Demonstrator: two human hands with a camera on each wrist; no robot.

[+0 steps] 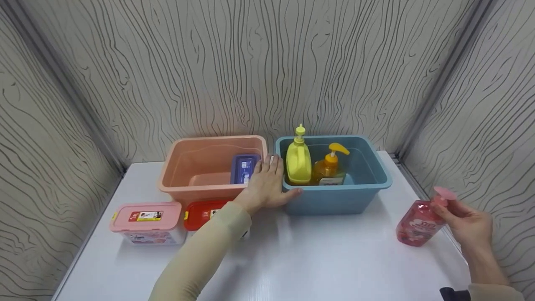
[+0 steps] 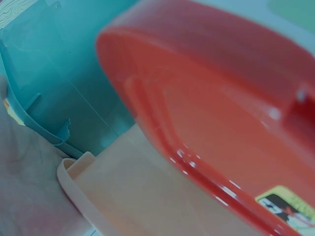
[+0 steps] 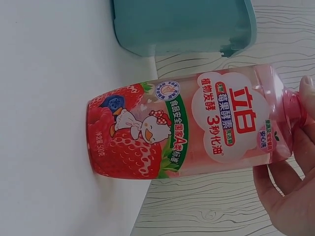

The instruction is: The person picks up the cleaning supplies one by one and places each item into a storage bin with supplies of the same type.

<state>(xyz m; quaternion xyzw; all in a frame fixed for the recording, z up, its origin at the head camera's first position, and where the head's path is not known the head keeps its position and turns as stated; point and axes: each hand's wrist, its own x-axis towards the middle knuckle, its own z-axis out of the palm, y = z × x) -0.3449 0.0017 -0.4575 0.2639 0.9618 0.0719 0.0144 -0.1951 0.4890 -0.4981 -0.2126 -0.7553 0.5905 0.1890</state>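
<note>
My right hand (image 1: 472, 225) grips a pink pump bottle of dish soap (image 1: 418, 225) by its neck, just below the pump head. The bottle tilts at the table's right side; strawberries and a cartoon duck show on its front in the right wrist view. With fingers straight, my left hand (image 1: 267, 186) lies across the neighbouring rims of the salmon-pink bin (image 1: 194, 163) and the blue bin (image 1: 330, 202). A yellow bottle (image 1: 299, 165) and an amber pump bottle (image 1: 327, 168) stand in the blue bin. The pink bin holds a purple box (image 1: 240, 169) at its right end.
In front of the pink bin stand a pink-lidded tub (image 1: 146, 217) and a red-lidded tub (image 1: 196, 215), the latter partly hidden by my left forearm. The red lid (image 2: 206, 113) fills much of the left wrist view. Wood-grain panels (image 1: 259, 67) enclose the white table (image 1: 317, 259).
</note>
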